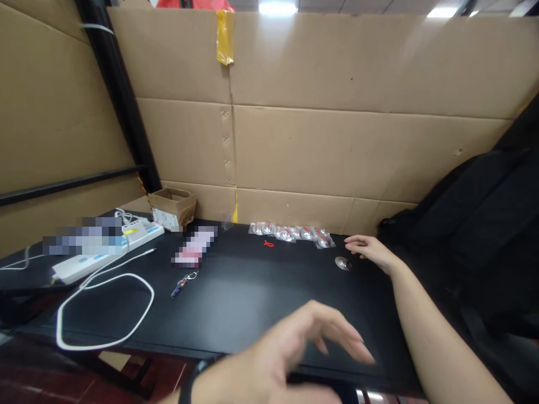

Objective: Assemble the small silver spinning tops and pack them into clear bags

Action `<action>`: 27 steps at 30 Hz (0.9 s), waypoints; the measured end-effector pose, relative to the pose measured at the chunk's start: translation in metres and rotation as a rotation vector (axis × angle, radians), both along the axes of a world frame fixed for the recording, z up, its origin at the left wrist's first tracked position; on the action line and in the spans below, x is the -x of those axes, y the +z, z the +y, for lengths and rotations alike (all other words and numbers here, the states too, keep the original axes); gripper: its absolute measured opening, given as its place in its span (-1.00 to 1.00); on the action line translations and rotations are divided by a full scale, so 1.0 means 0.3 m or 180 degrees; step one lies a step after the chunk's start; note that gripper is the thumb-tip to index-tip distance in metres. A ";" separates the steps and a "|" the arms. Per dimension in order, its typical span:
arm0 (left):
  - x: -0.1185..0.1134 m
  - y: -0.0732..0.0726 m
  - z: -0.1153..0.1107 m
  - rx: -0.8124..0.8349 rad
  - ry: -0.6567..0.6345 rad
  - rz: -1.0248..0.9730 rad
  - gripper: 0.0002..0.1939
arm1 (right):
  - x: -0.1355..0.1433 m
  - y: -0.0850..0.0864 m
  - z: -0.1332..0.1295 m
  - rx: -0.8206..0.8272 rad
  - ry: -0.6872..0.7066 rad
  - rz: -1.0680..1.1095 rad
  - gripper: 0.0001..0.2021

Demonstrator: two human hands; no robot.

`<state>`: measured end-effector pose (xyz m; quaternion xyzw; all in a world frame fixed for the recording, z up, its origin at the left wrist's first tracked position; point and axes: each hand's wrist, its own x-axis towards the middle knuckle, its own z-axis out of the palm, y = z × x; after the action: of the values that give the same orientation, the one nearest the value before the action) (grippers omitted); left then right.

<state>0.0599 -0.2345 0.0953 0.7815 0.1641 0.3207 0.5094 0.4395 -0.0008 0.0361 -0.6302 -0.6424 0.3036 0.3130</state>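
Observation:
My right hand (373, 251) reaches over the far right of the black table (236, 280), fingers stretched leftward and thumb apart, with nothing visible in it. Just left of and below those fingers lies a small shiny domed metal disc (343, 263). Closer to me, my left hand (309, 342) hovers over the front edge, slightly blurred, its fingers loosely curved and apart with no object between them. It wears a black wristband (196, 376). Along the back lies a row of clear-wrapped silvery discs (286, 232) with red parts, and a loose red cord (268, 243) in front.
At the left are a white power strip (92, 257), a looped white cable (59, 322), a small cardboard box (173, 206) and a keychain (182, 285). A cardboard wall (295, 146) closes the back. A black bag or cloth (484, 235) bulges at the right.

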 end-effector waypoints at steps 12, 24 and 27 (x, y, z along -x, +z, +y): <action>0.174 -0.206 0.730 -0.1716 0.2584 0.2086 -0.77 | 0.072 -0.006 -0.089 -0.0107 0.0777 -0.0875 -0.39; 0.188 -0.279 0.733 -0.2185 0.2607 0.2492 -0.84 | 0.087 -0.016 -0.082 -0.0201 0.0845 -0.1097 -0.58; 0.175 -0.278 0.727 -0.2224 0.2652 0.2514 -0.84 | 0.086 -0.028 -0.078 -0.0256 0.0817 -0.1060 -0.62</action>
<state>0.0073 -0.0163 0.0118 0.8304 0.5126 0.2148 -0.0380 0.4136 -0.0241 0.0278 -0.5717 -0.7718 0.2068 0.1861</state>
